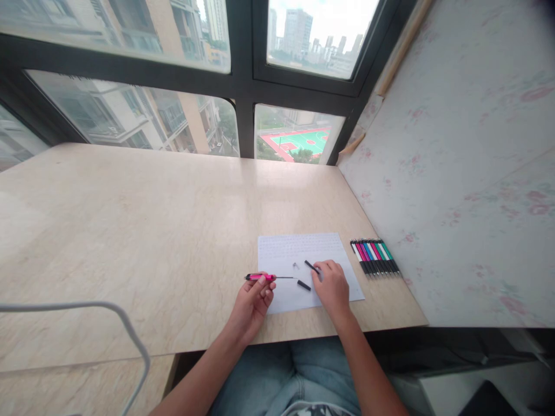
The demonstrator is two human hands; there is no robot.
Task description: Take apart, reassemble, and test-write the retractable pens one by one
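Note:
My left hand [255,306] is closed around a pink pen barrel [260,277], held level with its clip end to the left. A thin dark refill [285,278] sticks out of the barrel's right end. Over the sheet of paper [277,300], the fingers of my right hand [333,289] pinch the lower end of a slim black pen part [310,265]. A thicker black pen grip [304,285] lies on the paper between my hands. Small metal pieces [295,265], too tiny to make out well, lie just above it.
A row of assembled pens [375,257] in several colours lies right of the paper, near the papered wall [459,202]. The marbled tabletop [151,242] reaches back to a dark-framed window [245,86]. A grey curved tube [117,307] crosses the lower left.

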